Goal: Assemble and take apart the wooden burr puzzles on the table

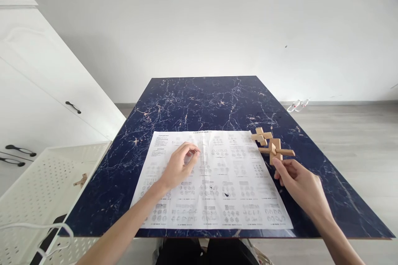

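My right hand (300, 182) pinches the near end of a wooden interlocking burr puzzle (275, 149), thumb on top. The puzzle is cross-shaped, with a long bar running sideways through it. Just behind it, a smaller wooden burr puzzle (261, 136) lies at the far right corner of a large printed sheet (202, 169). Over the left middle of this sheet is my left hand (183, 161), its fingers curled and the thumb tip close to the index tip. Nothing shows between those tips. Rows of small puzzle drawings cover the creased paper.
Beneath the sheet is a dark blue marble-patterned table (199, 103). A white perforated rack (46, 174) on the left holds a wooden piece (81, 180) and a white cable (37, 226). A white cabinet (46, 78) stands behind it. Plastic bottles (297, 105) are on the floor at right.
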Tool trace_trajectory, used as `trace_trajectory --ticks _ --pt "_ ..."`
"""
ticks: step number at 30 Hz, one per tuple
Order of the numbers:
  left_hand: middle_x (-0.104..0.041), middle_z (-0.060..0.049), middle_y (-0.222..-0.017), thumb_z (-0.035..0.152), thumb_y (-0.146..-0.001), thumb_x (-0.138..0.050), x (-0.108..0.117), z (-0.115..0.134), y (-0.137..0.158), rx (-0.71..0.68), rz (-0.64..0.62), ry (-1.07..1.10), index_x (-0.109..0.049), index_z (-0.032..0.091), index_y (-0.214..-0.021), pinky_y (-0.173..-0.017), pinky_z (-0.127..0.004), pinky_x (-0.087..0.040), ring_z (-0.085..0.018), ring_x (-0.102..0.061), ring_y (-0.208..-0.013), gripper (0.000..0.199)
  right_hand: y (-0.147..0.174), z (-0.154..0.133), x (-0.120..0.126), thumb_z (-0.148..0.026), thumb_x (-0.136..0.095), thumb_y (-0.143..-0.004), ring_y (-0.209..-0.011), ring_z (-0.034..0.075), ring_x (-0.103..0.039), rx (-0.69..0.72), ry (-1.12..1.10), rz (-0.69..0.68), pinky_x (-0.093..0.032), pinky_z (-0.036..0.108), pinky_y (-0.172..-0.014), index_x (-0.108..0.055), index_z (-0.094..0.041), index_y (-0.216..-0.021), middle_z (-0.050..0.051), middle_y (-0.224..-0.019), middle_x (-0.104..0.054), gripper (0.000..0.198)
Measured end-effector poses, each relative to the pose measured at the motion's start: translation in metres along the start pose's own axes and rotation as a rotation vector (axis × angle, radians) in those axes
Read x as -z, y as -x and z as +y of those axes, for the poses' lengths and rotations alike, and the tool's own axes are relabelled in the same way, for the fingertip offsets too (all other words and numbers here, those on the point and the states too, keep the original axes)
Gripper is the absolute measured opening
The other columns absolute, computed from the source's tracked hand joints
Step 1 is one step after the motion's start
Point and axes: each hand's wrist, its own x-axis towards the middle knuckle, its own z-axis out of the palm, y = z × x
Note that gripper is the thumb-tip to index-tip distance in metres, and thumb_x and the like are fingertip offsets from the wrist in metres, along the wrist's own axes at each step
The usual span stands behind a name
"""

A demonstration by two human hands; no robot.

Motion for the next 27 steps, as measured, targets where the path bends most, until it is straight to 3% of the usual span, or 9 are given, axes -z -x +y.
trace_trajectory --ticks 5,8,11,17,22,27 --pt "-0.072 -0.004 -0.116 0.038 -0.108 -0.052 0.009 0.001 0.004 0.004 -0.039 -0.063 -0.068 0.026 -0.111 -0.091 -0.040 -0.058 -0.022 -0.068 -0.101 0.020 0.023 -0.005 -0.009 -0.075 -0.053 -0.098 -0.049 0.018 -0.051 0.093 0.136 0.029 -0.039 0.029 -0.051 -0.056 -0.026 -0.071 -0.002 -0.054 -0.057 0.056" --pt "-0.071 -0.005 -0.122 0.040 -0.108 -0.052 0.023 -0.005 0.011 0.005 -0.044 -0.133 -0.067 0.027 -0.115 -0.099 -0.043 -0.057 -0.024 -0.067 -0.111 0.021 0.032 -0.012 -0.016 -0.068 -0.051 -0.103 -0.048 0.016 -0.047 0.241 0.054 -0.097 -0.038 0.028 -0.052 -0.056 -0.026 -0.074 -0.004 -0.053 -0.052 0.051" --pt "-0.069 -0.007 -0.127 0.041 -0.109 -0.050 0.044 -0.018 0.017 -0.007 -0.008 -0.237 -0.066 0.026 -0.117 -0.108 -0.047 -0.054 -0.027 -0.065 -0.121 0.023 0.031 -0.023 -0.023 -0.060 -0.051 -0.107 -0.053 0.016 -0.052 0.360 -0.016 -0.246 -0.040 0.027 -0.055 -0.058 -0.026 -0.078 -0.003 -0.059 -0.057 0.045" --pt "-0.065 -0.011 -0.135 0.046 -0.106 -0.053 0.085 -0.056 0.020 -0.096 0.051 -0.529 -0.064 0.024 -0.126 -0.116 -0.056 -0.047 -0.033 -0.058 -0.132 0.031 0.009 -0.039 -0.037 -0.055 -0.049 -0.109 -0.054 0.017 -0.054 0.420 -0.056 -0.399 -0.038 0.028 -0.055 -0.060 -0.025 -0.084 -0.003 -0.061 -0.061 0.040" --pt "-0.061 -0.014 -0.147 0.045 -0.108 -0.049 0.093 -0.080 0.021 -0.094 0.107 -0.620 -0.058 0.022 -0.134 -0.121 -0.058 -0.042 -0.034 -0.053 -0.143 0.036 -0.001 -0.035 -0.045 -0.056 -0.050 -0.108 -0.052 0.017 -0.050 0.397 -0.071 -0.382 -0.037 0.028 -0.054 -0.058 -0.025 -0.080 -0.003 -0.059 -0.059 0.043" --pt "-0.061 -0.014 -0.150 0.044 -0.109 -0.046 0.089 -0.084 0.024 -0.079 0.109 -0.651 -0.056 0.022 -0.137 -0.123 -0.058 -0.041 -0.033 -0.054 -0.145 0.037 0.004 -0.030 -0.049 -0.053 -0.051 -0.108 -0.052 0.016 -0.049 0.476 -0.010 -0.314 -0.034 0.028 -0.053 -0.062 -0.024 -0.084 -0.004 -0.058 -0.055 0.039"
